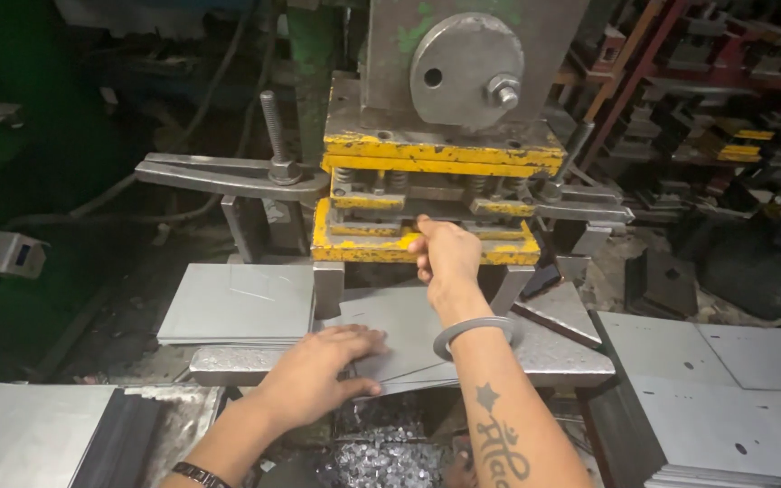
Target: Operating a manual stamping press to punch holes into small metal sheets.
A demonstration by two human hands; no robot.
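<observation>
— Steel everywhere, grey and scuffed: the press bed (553, 357) is a worn plate, and the room behind it is dim, with red racks (680, 54) of dark tooling on the right.

— What's around the bed?

— A stack of flat grey sheets (237, 303) on the left, more punched sheets (725, 398) on the right, and a heap of shiny little offcuts (381, 456) below. The yellow die block (427, 244), chipped and oily, sits under the ram, hiding the far edge of the work.

— And the hands?

— The left hand (318, 375) lies flat, fingers spread, pressing on a thin metal sheet (390, 330) that rests on the bed in front of the die. The right hand (447, 253), a steel bangle (472, 330) at the wrist, reaches to the die's mouth, fingers curled together; I can't tell what they pinch.
</observation>
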